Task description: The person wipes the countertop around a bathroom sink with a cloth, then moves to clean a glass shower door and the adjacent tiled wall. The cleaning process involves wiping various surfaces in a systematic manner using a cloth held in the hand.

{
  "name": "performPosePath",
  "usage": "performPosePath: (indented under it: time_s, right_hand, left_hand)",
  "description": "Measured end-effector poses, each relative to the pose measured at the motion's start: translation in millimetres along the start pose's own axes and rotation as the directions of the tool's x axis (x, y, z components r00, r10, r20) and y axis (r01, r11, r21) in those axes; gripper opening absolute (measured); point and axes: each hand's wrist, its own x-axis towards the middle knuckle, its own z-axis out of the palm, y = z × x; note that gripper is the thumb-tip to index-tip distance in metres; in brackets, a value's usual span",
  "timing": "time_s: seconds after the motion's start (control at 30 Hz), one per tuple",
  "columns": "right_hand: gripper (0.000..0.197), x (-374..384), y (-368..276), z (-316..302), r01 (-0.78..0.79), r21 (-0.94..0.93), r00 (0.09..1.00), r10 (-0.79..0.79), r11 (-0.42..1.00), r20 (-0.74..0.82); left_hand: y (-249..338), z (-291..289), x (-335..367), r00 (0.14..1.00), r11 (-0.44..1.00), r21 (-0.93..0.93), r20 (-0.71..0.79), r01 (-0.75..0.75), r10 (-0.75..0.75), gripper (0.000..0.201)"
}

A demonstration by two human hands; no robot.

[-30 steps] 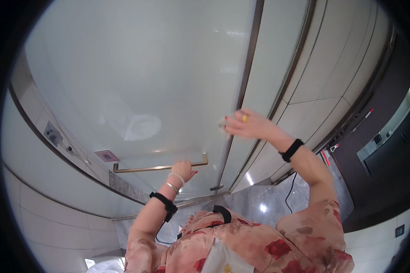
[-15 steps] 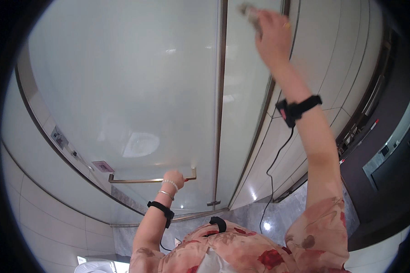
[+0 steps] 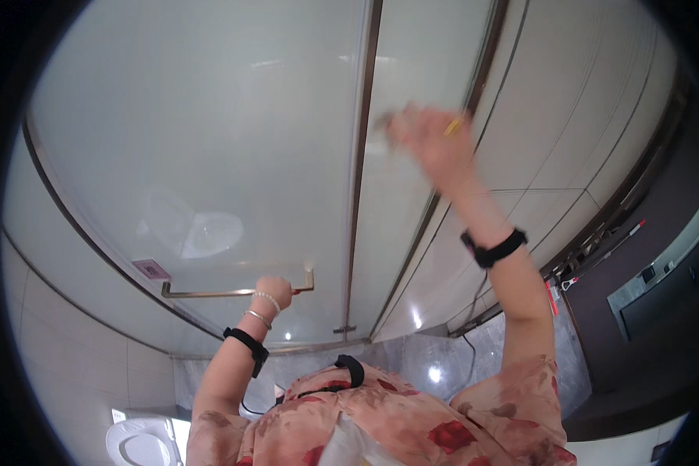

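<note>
My left hand (image 3: 273,293) is wrapped round the gold-toned bar handle (image 3: 210,294) of a large frosted glass door (image 3: 194,132). To the right, beyond a dark metal upright (image 3: 359,155), is a narrower glass panel (image 3: 423,66). In front of that panel my right hand (image 3: 439,144) is raised and smeared by motion. Its fingers are closed on what looks like a crumpled greyish cloth (image 3: 390,130), mostly covered by the hand. Whether the cloth touches the glass is hard to tell.
A tiled wall (image 3: 551,132) runs along the right of the glass, with a grey floor (image 3: 412,361) below. At the lower left is a white toilet (image 3: 141,444). A black cable (image 3: 472,353) hangs by my right arm. A pink label (image 3: 152,269) is near the handle.
My right hand has come down and a little left along the narrow panel with the cloth. The view has shifted slightly; my left hand stays on the bar handle.
</note>
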Motion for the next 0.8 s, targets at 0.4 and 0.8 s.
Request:
performPosePath:
  time_s: [0.4, 0.8]
  right_hand:
    - [0.034, -86, -82, 80, -0.149, 0.193, 0.906, 0.212, 0.97, -0.367]
    - [0.03, -244, -219, 82, -0.601, 0.699, 0.774, 0.066, 0.387, 0.629]
  left_hand:
    - [1, 1, 2, 0.997, 1.0, -0.01, -0.074, 0.009, -0.01, 0.028]
    - [2, 14, -7, 0.981, 0.973, -0.221, -0.169, 0.062, -0.101, 0.021]
